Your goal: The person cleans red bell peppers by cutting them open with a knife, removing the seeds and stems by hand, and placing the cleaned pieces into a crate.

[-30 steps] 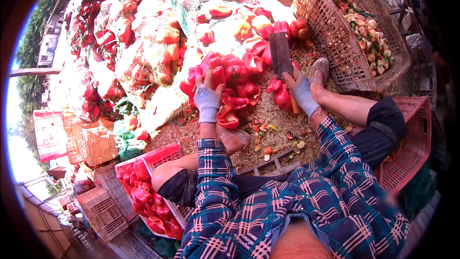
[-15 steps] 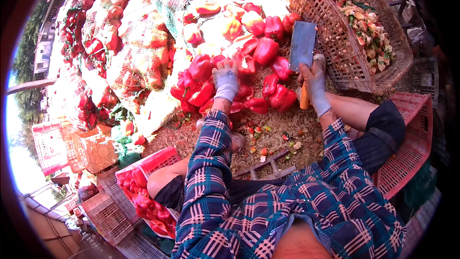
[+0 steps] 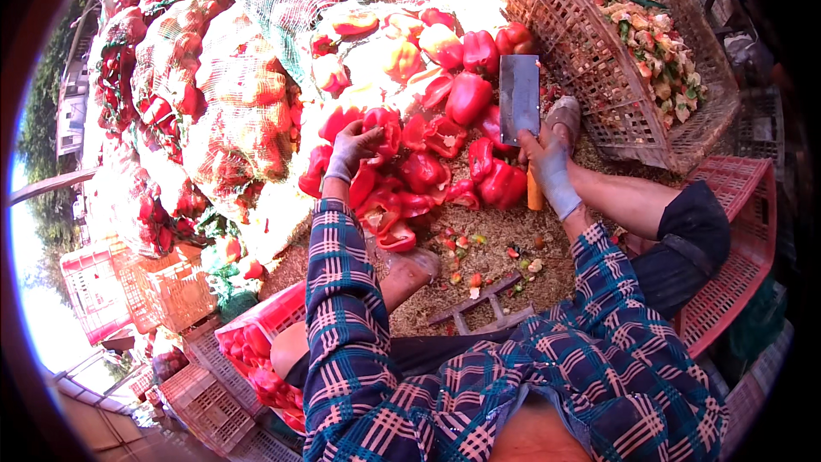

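Observation:
My right hand [image 3: 550, 162], in a pale glove with bare fingertips, is closed round the orange handle of a cleaver [image 3: 519, 96]. The broad grey blade points away from me, beside the pile. At the pile's left side my left hand [image 3: 352, 151], gloved likewise, has its fingers bent against a red bell pepper [image 3: 382, 130]. The part of that pepper under the fingers is hidden. Around and below lie more red peppers [image 3: 421, 173], several of them cut open and hollow. Whole peppers [image 3: 469, 97] sit farther back in bright sun.
A tilted brown crate [image 3: 590, 60] with pepper cores and scraps [image 3: 654, 51] stands at the right. Net sacks of peppers [image 3: 244, 94] crowd the left. A crate of red peppers [image 3: 286, 308] is by my left knee. Scraps and a frame-like bar [image 3: 487, 308] lie before me.
My left hand has moved left and slightly nearer along the pile. Cut peppers near the front have shifted toward me. The cleaver has moved a little left and nearer, still in my right hand.

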A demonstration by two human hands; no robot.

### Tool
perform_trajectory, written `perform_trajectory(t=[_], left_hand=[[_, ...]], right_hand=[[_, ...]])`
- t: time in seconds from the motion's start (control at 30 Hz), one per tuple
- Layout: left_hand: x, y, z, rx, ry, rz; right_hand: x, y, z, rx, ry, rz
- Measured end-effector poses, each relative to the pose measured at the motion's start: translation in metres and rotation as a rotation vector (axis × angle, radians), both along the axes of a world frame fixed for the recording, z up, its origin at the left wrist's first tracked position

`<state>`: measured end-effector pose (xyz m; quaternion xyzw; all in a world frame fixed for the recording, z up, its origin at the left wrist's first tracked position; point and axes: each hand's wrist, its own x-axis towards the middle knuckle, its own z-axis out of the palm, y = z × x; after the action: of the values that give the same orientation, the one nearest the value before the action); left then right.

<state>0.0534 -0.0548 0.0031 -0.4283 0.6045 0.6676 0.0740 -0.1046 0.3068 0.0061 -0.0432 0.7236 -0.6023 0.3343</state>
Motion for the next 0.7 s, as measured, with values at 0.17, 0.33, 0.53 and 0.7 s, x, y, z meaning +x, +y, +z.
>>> perform_trajectory(t=[0.17,0.33,0.53,0.7], left_hand=[[0.043,0.027,-0.021,-0.095,0.549,0.082],[0.034,0.044,0.02,-0.671,0.016,-0.162],[-0.008,0.17,0.035,-1.284,-0.109,-0.654],[-0.031,0.29,-0.004,-1.102,-0.139,-0.952]], right_hand=[[0.031,-0.021,0.02,0.301,0.672,0.214],[0.031,-0.022,0.052,0.473,0.587,0.288],[-0.021,0.01,0.035,0.38,0.66,0.016],[-0.009,-0.002,0.066,0.005,0.284,-0.135]])
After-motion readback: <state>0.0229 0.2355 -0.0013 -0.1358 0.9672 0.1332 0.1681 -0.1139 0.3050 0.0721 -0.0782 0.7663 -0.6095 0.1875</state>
